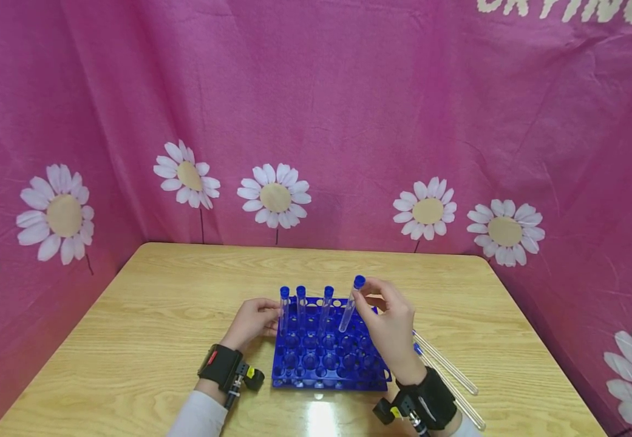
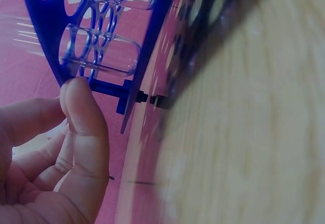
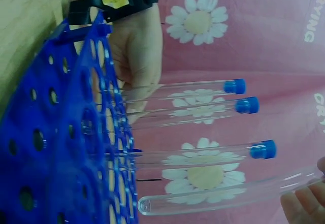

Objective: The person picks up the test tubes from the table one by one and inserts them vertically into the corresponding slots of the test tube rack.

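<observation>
A blue test tube rack stands on the table, and three clear test tubes with blue caps rise from its back row, the leftmost tube among them. My left hand grips the rack's left side; in the left wrist view its thumb and fingers pinch the rack's edge. Above the rack, my right hand pinches another capped test tube near its top. That tube leans, and its rounded bottom is right by the rack's holes in the right wrist view.
To the right of the rack, several clear test tubes lie on the wooden table, partly behind my right wrist. A pink cloth with daisies hangs round the table's back and sides. Each wrist wears a black camera band.
</observation>
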A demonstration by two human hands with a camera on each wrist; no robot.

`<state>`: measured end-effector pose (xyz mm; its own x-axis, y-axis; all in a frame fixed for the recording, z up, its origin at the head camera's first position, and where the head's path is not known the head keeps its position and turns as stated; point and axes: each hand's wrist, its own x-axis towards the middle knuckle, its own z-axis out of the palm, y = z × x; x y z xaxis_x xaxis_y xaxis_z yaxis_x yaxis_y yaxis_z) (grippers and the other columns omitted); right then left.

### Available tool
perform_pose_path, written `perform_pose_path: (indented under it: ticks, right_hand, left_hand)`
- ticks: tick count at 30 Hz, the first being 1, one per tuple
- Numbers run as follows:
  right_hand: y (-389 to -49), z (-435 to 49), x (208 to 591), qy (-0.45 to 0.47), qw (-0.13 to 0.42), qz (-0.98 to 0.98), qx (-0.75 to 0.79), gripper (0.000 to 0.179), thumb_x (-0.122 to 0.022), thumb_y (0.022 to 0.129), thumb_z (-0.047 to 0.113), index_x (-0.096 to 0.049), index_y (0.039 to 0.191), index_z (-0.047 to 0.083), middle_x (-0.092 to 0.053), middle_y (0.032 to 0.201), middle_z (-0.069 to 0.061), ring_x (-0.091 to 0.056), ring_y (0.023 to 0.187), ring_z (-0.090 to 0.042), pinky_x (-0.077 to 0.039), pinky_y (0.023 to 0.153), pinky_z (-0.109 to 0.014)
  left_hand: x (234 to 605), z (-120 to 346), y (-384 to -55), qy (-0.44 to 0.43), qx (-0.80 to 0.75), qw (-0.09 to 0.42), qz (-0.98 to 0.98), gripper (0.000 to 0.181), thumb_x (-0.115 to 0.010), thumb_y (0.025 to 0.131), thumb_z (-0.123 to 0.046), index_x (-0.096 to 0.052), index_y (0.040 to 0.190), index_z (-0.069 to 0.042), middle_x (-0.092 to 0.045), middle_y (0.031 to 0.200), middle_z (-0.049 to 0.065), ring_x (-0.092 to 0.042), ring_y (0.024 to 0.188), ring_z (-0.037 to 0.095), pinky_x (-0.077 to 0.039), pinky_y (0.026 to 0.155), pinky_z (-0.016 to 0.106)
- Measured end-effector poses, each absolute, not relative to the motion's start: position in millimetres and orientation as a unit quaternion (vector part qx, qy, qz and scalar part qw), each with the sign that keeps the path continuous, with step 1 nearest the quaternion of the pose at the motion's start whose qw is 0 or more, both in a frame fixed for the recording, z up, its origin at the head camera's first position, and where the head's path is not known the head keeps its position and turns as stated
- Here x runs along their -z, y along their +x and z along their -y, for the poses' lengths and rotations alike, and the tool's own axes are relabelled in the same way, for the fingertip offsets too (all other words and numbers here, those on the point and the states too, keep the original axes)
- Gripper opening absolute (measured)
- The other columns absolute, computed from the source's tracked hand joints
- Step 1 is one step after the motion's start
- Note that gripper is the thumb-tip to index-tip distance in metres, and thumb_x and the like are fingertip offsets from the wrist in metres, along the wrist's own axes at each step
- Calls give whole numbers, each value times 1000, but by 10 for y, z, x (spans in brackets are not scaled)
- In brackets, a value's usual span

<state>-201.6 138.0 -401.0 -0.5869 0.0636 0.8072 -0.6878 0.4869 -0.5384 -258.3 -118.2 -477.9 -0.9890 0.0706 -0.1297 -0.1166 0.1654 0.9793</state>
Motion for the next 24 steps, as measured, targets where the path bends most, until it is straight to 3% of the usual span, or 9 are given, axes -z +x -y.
perform_pose_path:
  ticks: [5,12,16,24]
  right_hand:
    - [-2014,-1333,4052,196,392,771,-462,21,-76,77,-5,-68,95,0,-69,85,-11,-69,78,-23,-60,67,-24]
    - [-2046,-1321,4132,183,367,792,-453,21,-78,78,0,-68,96,1,-70,85,-9,-70,76,-20,-60,66,-24]
    - [-2052,-1308,4158,176,345,805,-450,21,-78,78,1,-67,96,1,-70,85,-10,-70,77,-22,-62,65,-34]
    - [-2081,-1298,4232,180,321,810,-457,24,-77,77,-2,-67,99,0,-70,85,-10,-69,77,-23,-61,66,-30]
  left_hand:
    - [4701,1160,-2537,-17,-645,67,-761,19,-58,93,-2,-65,108,7,-64,77,7,-60,61,14,-60,60,37]
    - [4770,1180,-2580,-13,-644,71,-762,19,-59,93,-3,-66,108,6,-64,77,7,-60,61,14,-60,58,35]
    - [4770,1183,-2579,-14,-641,71,-764,19,-59,93,-4,-66,109,6,-64,78,7,-60,61,14,-60,58,35]
    - [4763,1190,-2580,-13,-643,77,-762,20,-58,93,-3,-65,109,6,-64,78,7,-61,62,13,-59,58,32]
